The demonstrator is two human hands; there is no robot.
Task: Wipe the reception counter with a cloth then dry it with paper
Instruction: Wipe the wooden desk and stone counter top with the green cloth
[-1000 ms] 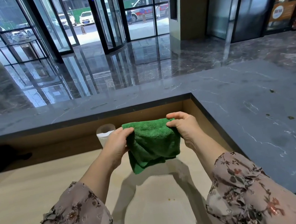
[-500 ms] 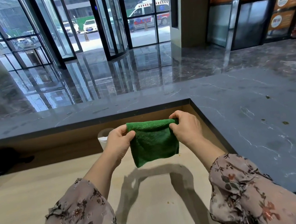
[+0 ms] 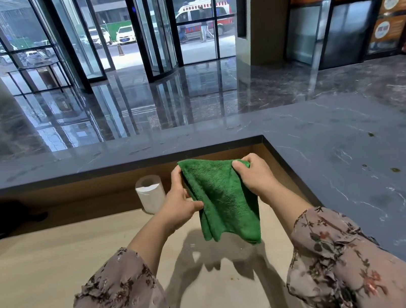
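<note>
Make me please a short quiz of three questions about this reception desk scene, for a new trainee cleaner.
1. True or false: the green cloth lies flat on the dark stone counter.
2. Which hands hold the cloth? A) only the left hand B) only the right hand C) both hands
3. Fill in: the paper roll stands upright on the light wooden desk, to the ____ of the left hand.

Key
1. False: the cloth hangs in the air above the wooden desk.
2. C: the left hand and the right hand each grip an upper corner.
3. Left.
</note>
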